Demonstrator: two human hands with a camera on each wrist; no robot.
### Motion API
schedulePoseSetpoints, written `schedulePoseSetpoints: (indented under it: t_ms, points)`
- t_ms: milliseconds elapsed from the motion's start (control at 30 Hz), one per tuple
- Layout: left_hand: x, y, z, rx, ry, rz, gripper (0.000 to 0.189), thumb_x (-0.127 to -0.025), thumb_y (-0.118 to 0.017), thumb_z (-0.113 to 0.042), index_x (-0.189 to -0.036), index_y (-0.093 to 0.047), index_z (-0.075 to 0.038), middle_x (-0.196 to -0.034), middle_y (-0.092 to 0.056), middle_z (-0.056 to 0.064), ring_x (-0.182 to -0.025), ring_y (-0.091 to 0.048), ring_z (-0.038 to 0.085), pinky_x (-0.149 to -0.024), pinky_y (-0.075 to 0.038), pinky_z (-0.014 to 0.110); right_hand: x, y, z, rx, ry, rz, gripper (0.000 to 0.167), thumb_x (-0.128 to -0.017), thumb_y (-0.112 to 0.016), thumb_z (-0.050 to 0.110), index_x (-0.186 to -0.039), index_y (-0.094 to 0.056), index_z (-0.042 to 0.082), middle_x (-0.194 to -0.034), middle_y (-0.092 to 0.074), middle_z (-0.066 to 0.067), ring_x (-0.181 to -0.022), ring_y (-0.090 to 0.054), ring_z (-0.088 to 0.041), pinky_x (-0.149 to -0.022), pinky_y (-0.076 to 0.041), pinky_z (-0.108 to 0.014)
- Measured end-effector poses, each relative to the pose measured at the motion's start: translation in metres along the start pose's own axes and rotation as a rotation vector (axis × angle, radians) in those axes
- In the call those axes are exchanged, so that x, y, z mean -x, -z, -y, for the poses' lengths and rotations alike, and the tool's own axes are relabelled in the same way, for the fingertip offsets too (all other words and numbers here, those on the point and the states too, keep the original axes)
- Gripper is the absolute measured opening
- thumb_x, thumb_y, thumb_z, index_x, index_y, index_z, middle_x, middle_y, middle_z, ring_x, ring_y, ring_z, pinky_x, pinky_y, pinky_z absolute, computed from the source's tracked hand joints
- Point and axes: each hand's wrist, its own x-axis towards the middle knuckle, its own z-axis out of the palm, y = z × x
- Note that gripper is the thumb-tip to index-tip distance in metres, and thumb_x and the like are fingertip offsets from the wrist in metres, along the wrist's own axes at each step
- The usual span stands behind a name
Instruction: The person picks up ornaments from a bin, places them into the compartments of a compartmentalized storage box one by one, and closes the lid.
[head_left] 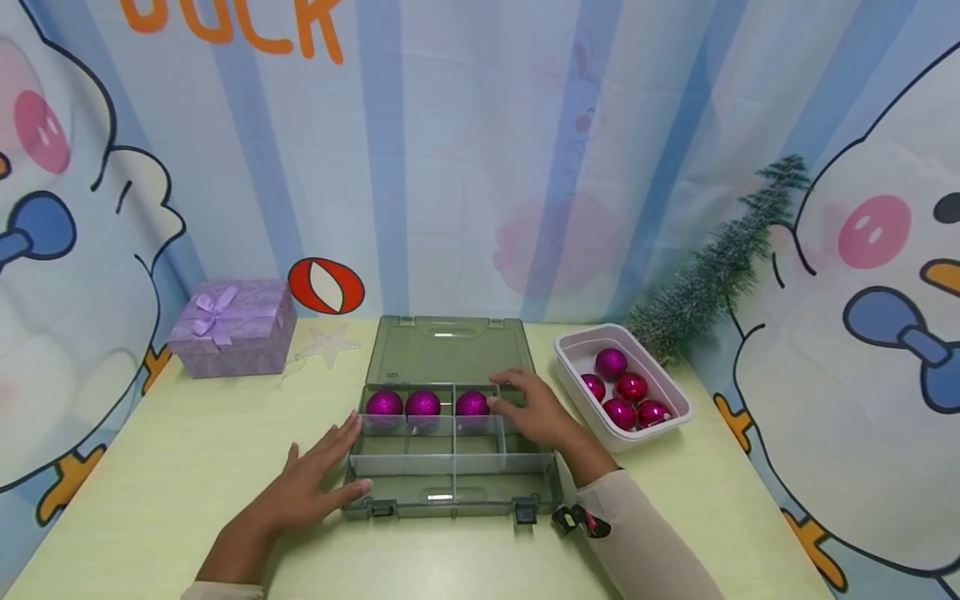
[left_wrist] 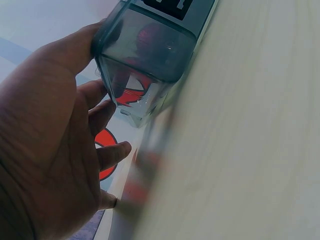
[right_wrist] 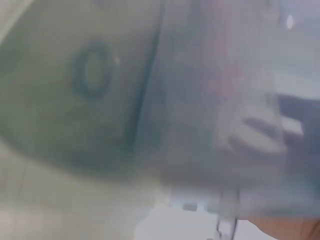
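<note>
A translucent grey-green compartment box (head_left: 402, 486) lies on the table, its lid (head_left: 450, 354) folded back. Three magenta Christmas balls sit in its rear row: one at the left (head_left: 385, 405), one beside it (head_left: 423, 405), and one past the divider (head_left: 472, 405). My right hand (head_left: 540, 412) is over the box's right side, thumb tip close to that third ball; whether they touch I cannot tell. My left hand (head_left: 307, 483) rests against the box's left side with fingers extended; the left wrist view shows this hand (left_wrist: 55, 115) at a box corner (left_wrist: 145, 50). The right wrist view is blurred.
To the right stands a white basket (head_left: 678, 412) with several magenta balls. A small artificial tree (head_left: 705, 275) leans behind it. At the back left are a purple gift box (head_left: 236, 333) with a bow and a pale star ornament (head_left: 330, 343). A printed curtain (head_left: 457, 167) hangs behind.
</note>
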Motion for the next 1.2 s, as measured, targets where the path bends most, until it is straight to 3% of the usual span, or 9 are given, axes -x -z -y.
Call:
schedulePoseSetpoints:
  t_ms: [167, 400, 800, 900, 1100, 1200]
  points:
    - [-0.001, 0.002, -0.001, -0.008, 0.0, -0.003, 0.091, -0.101, -0.074, -0.049, -0.174, -0.03, -0.019, -0.182, -0.028, 0.011, -0.165, -0.027, 0.053, -0.114, -0.002, 0.096, 0.008, 0.02, -0.003, -0.068, -0.012, -0.051, 0.04, -0.108, -0.069, 0.019, -0.144, -0.067, 0.002, -0.149, -0.062, -0.023, -0.14, -0.058, -0.047, -0.11, -0.051, -0.069]
    - [0.0, 0.003, -0.003, 0.005, 0.011, 0.007, 0.091, -0.1, -0.075, -0.049, -0.174, -0.03, -0.02, -0.182, -0.027, 0.011, -0.165, -0.025, 0.053, -0.114, 0.0, 0.096, 0.024, 0.054, -0.01, -0.187, -0.088, -0.143, 0.041, -0.11, -0.065, 0.016, -0.148, -0.063, -0.001, -0.155, -0.058, -0.026, -0.146, -0.054, -0.048, -0.117, -0.051, -0.064]
    - [0.001, 0.0, 0.0, 0.013, 0.028, 0.023, 0.091, -0.102, -0.073, -0.05, -0.175, -0.028, -0.018, -0.183, -0.025, 0.011, -0.166, -0.023, 0.054, -0.114, 0.003, 0.096, 0.029, 0.092, -0.033, -0.057, -0.186, -0.217, 0.045, -0.111, -0.066, 0.02, -0.151, -0.061, -0.001, -0.153, -0.059, -0.028, -0.142, -0.057, -0.046, -0.121, -0.046, -0.064]
    - [0.001, -0.001, 0.0, 0.014, 0.024, 0.019, 0.091, -0.102, -0.072, -0.05, -0.175, -0.028, -0.018, -0.183, -0.025, 0.012, -0.166, -0.023, 0.054, -0.114, 0.003, 0.096, 0.029, 0.1, -0.038, -0.026, -0.211, -0.209, 0.046, -0.112, -0.064, 0.021, -0.152, -0.059, 0.0, -0.152, -0.06, -0.029, -0.135, -0.061, -0.045, -0.115, -0.051, -0.06]
    - [0.0, 0.0, -0.002, 0.01, 0.023, 0.018, 0.091, -0.102, -0.073, -0.05, -0.175, -0.028, -0.019, -0.183, -0.025, 0.011, -0.166, -0.023, 0.053, -0.115, 0.004, 0.095, 0.029, 0.113, -0.051, 0.013, -0.24, -0.192, 0.045, -0.112, -0.063, 0.023, -0.153, -0.06, 0.005, -0.158, -0.056, -0.028, -0.136, -0.062, -0.048, -0.11, -0.055, -0.062]
    - [0.001, 0.002, -0.003, 0.006, 0.016, 0.01, 0.091, -0.101, -0.073, -0.05, -0.175, -0.029, -0.019, -0.182, -0.026, 0.012, -0.165, -0.024, 0.054, -0.115, 0.002, 0.096, 0.028, 0.116, -0.061, 0.041, -0.258, -0.195, 0.044, -0.112, -0.064, 0.023, -0.153, -0.06, 0.006, -0.156, -0.057, -0.028, -0.129, -0.065, -0.045, -0.103, -0.057, -0.056]
